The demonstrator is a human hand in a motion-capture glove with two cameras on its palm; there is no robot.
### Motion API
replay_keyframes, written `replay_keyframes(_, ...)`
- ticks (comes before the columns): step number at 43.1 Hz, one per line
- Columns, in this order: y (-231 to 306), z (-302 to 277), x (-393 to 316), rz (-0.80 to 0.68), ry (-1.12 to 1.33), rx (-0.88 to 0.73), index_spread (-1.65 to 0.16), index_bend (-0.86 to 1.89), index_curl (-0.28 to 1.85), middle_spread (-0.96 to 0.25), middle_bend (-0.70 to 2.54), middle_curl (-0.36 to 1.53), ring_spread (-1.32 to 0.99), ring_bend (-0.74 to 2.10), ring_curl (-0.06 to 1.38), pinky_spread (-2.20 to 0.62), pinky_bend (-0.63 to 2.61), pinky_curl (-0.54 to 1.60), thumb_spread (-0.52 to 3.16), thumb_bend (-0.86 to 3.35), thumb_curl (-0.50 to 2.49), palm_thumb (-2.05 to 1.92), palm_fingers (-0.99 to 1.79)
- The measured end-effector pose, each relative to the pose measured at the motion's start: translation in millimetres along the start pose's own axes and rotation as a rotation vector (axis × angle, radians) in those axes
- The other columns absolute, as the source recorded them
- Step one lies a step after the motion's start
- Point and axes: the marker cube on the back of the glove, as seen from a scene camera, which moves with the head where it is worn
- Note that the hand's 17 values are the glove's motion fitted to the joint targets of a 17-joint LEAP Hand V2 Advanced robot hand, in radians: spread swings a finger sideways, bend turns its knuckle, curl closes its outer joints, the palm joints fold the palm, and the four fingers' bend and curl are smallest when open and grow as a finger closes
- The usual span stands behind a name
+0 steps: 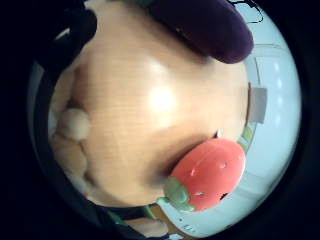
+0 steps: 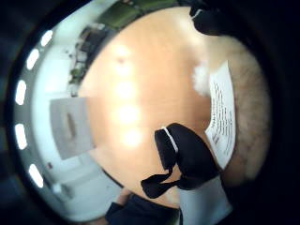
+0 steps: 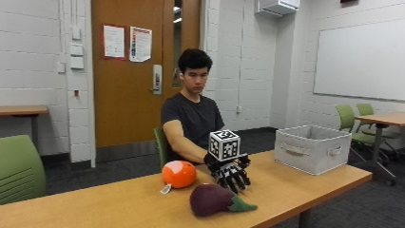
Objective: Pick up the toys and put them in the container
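Observation:
My gloved right hand (image 3: 229,175) hangs just above the wooden table (image 3: 126,204), fingers curled downward. Close against the palm is a beige furry toy (image 2: 253,108) with a white printed tag (image 2: 221,115). A gloved finger (image 2: 187,157) bends beside it. The hand hides this toy in the outside view. A round orange-red plush (image 3: 179,174) (image 1: 210,172) with a green stem sits just left of the hand. In front of the hand lies a purple eggplant plush (image 3: 212,199) (image 1: 205,25). The grey fabric container (image 3: 311,148) stands open at the table's right end, well apart from the hand.
The person sits behind the table on a green chair. The table's front edge (image 3: 297,204) runs close to the eggplant. Bare tabletop (image 3: 272,178) lies between the hand and the container. Another table and green chairs (image 3: 354,118) stand at the far right.

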Motion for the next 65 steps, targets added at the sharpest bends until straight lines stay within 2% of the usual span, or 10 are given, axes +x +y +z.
replay_keyframes(1,0,1,1,0.002,-0.009,0.008,-0.31,0.19,0.38,-0.13,0.14,0.30,-0.32,0.23,0.19,-0.12,0.60,0.35,1.24,0.00,0.20,0.03,0.07)
replay_keyframes(5,3,2,6,0.004,-0.024,0.073,-0.33,0.16,0.37,-0.14,0.15,0.28,-0.36,0.47,0.25,-0.17,0.72,0.37,1.29,0.06,0.23,0.16,0.38)
replay_keyframes(11,7,0,0,0.004,0.038,0.136,-0.35,0.09,0.32,-0.22,0.29,0.33,-0.42,0.65,0.30,-0.33,0.87,0.39,1.36,0.16,0.29,0.34,0.85)
replay_keyframes(15,11,-1,-7,-0.003,0.064,0.134,-0.35,0.08,0.31,-0.27,0.35,0.36,-0.44,0.76,0.35,-0.39,0.90,0.41,1.31,0.20,0.36,0.47,0.97)
replay_keyframes(26,6,-19,-3,-0.039,0.036,0.078,-0.37,0.17,0.33,-0.38,0.56,0.48,-0.47,0.99,0.47,-0.46,0.84,0.41,1.00,0.25,0.53,0.68,1.16)
replay_keyframes(33,4,-63,0,-0.016,-0.052,0.084,-0.39,0.22,0.37,-0.41,0.63,0.54,-0.47,1.02,0.50,-0.47,0.84,0.42,0.88,0.23,0.61,0.69,1.17)
replay_keyframes(37,6,-119,-17,-0.019,-0.070,0.142,-0.39,0.25,0.40,-0.42,0.65,0.57,-0.47,1.02,0.50,-0.47,0.85,0.42,0.83,0.23,0.65,0.69,1.16)
replay_keyframes(45,13,-224,-83,-0.097,-0.058,0.280,-0.40,0.29,0.46,-0.43,0.66,0.62,-0.47,1.03,0.51,-0.47,0.87,0.43,0.74,0.22,0.73,0.68,1.13)
replay_keyframes(51,24,-277,-160,-0.198,-0.070,0.341,-0.40,0.30,0.50,-0.43,0.66,0.65,-0.47,1.03,0.52,-0.46,0.88,0.44,0.69,0.21,0.78,0.67,1.11)
replay_keyframes(65,79,-308,-392,-0.634,-0.141,0.409,-0.41,0.29,0.59,-0.44,0.63,0.71,-0.47,1.03,0.52,-0.46,0.89,0.44,0.62,0.21,0.90,0.65,1.08)
